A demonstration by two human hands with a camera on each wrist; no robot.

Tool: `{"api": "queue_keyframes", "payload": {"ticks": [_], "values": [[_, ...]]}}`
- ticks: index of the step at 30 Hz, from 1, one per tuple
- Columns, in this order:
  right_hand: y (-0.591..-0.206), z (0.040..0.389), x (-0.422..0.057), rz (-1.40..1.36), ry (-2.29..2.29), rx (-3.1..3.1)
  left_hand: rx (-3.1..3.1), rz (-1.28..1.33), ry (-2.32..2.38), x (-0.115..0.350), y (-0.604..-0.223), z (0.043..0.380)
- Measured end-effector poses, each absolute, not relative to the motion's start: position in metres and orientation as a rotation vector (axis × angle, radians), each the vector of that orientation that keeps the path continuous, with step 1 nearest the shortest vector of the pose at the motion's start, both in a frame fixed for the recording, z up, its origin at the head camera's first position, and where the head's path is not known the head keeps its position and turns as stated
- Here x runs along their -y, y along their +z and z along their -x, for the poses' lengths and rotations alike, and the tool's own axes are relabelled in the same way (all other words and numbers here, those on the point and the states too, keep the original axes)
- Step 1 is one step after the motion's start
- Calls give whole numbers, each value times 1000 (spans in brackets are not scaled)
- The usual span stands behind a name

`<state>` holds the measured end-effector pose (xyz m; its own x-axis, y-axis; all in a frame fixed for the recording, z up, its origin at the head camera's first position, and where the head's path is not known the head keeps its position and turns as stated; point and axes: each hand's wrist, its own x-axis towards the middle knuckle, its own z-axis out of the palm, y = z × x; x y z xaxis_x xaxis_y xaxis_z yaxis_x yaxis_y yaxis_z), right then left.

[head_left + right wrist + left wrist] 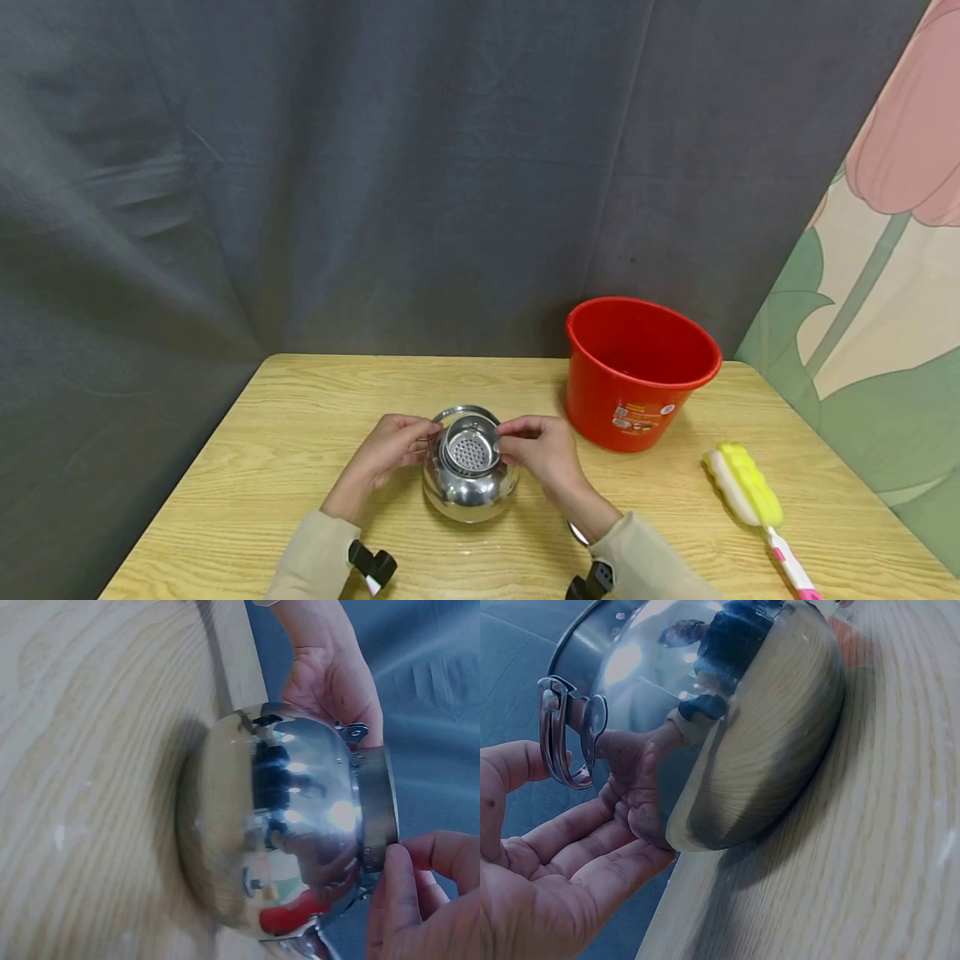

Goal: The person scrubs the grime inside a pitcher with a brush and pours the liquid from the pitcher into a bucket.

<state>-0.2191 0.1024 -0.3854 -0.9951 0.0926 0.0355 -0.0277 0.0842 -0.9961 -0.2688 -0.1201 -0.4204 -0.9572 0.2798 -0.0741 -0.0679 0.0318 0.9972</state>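
Observation:
A shiny stainless steel teapot (pixel 468 497) stands on the wooden table, its round belly mirroring the hands. In its mouth sits a metal strainer basket (pixel 471 452) with a perforated bottom. My left hand (pixel 393 446) holds the pot's left side, one digit at the metal handle bracket (pixel 562 735) and the other fingers against the belly. From the right, my right hand (pixel 420 900) pinches the upper rim of the strainer between thumb and fingertips. Behind the mouth, the ring-shaped handle (pixel 467 409) lies folded back.
At the back right stands a red bucket (pixel 622 412). A yellow and white sponge brush (pixel 742 483) with a white and pink handle lies at the right. Beneath my right wrist, part of a round shiny metal piece (pixel 577 533) shows. A grey curtain (pixel 450 183) hangs behind the table.

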Motion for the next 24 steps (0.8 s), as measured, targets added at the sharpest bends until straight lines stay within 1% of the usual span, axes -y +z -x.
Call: {"api": "queue_keyframes", "payload": {"ticks": [14, 24], "values": [[-392, 220, -104, 117, 2077, 2296, -2072, -203, 2011, 119, -422, 270], [-394, 218, -109, 44, 2134, 2290, -2064, -233, 2007, 120, -422, 270]]}}
